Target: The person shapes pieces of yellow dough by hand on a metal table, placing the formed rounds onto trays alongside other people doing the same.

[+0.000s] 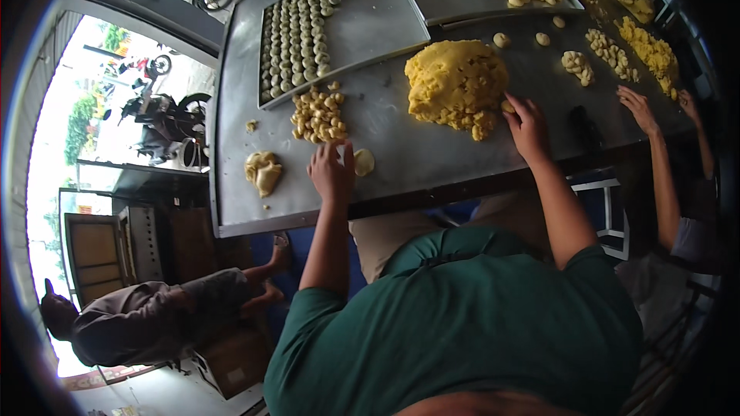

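My left hand (333, 173) is over the near part of the metal table, its thumb and fingers apart. Beside its thumb lies a flattened pale dough disc (363, 162). Just beyond the fingertips is a heap of small dough pieces (318, 115). With bent fingers, my right hand (529, 129) pinches a small lump of yellow filling (507, 106) at the right edge of a large crumbly yellow mound (455, 81). A smooth dough lump (264, 172) sits to the left of my left hand.
A metal tray (370, 27) with rows of small dough balls stands at the far left; another tray (462, 4) holds loose balls. On the right, a co-worker's hand (638, 108) is near clustered dough pieces (613, 55) and more yellow filling (649, 54). Someone sits at left (146, 320).
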The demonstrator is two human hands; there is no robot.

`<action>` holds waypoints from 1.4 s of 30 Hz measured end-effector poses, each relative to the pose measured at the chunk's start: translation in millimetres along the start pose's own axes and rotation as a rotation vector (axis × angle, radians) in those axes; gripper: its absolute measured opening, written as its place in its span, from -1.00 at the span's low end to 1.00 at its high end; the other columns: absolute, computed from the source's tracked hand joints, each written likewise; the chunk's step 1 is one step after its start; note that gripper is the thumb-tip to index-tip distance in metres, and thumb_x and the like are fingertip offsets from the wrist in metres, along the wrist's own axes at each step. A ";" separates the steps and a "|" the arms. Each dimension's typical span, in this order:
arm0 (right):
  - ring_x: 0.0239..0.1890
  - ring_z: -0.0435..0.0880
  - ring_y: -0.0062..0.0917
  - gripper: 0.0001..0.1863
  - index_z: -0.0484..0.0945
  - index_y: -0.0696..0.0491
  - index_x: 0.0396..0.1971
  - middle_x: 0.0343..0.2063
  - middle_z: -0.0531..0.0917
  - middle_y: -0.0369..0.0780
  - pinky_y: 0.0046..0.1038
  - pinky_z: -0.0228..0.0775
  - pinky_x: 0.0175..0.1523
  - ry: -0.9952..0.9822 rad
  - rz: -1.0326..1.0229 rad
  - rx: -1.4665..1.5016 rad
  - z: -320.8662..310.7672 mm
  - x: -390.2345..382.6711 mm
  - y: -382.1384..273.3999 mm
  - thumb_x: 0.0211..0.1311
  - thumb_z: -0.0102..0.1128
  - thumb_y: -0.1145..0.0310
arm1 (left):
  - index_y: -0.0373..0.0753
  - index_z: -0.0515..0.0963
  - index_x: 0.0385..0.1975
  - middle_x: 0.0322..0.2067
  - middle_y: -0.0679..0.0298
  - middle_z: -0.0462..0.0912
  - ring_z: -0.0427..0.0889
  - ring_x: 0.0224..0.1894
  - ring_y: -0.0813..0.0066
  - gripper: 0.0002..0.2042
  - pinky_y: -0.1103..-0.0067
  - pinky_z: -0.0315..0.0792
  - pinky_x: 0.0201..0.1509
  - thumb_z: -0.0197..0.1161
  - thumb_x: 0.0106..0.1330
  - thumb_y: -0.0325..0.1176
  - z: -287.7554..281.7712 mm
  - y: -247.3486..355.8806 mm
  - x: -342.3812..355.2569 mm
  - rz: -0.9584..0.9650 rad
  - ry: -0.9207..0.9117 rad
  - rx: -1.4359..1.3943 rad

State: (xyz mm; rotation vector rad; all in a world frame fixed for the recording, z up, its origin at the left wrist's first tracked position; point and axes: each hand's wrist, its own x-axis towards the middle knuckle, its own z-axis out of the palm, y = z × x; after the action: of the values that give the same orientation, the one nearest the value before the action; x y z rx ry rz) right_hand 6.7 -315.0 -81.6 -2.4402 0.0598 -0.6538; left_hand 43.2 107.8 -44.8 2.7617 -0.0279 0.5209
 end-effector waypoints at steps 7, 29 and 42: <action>0.08 0.63 -0.12 -0.57 0.63 0.01 0.14 0.04 0.67 -0.09 -0.20 0.50 0.17 0.099 -0.229 -0.125 -10.8 7.1 -3.5 0.24 0.32 0.51 | -0.05 0.70 -0.19 -0.13 0.29 0.65 0.61 -0.02 0.21 -0.77 0.31 0.40 0.12 0.28 0.40 -0.06 -15.5 -9.9 -11.2 0.087 -0.167 0.013; -0.04 0.77 -0.26 -0.65 0.67 0.04 0.00 -0.07 0.75 -0.14 -0.29 0.63 0.07 0.024 -0.410 0.323 -31.6 -16.1 -134.7 0.20 0.47 0.51 | -0.21 0.22 0.48 0.30 0.12 0.50 0.46 0.37 0.28 -0.41 0.29 0.27 0.48 -0.13 0.65 0.06 -19.4 106.7 -44.3 -0.623 -0.787 -1.834; 0.19 0.54 -0.25 -0.65 0.76 -0.10 -0.07 -0.04 0.70 -0.34 0.03 0.26 0.41 -0.172 -0.572 0.063 -39.1 -23.7 -188.6 0.08 0.47 0.41 | -0.26 0.67 -0.25 -0.34 0.01 0.74 0.71 -0.18 -0.10 -0.69 0.20 0.58 -0.09 0.48 0.03 -0.27 -54.3 112.2 -12.1 0.308 -0.785 -0.530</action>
State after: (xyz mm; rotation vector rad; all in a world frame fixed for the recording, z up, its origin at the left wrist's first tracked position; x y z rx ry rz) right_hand -52.6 -177.9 42.2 -2.4430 -0.7382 -0.6633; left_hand 4.0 18.8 34.0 2.2605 -0.6703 -0.4706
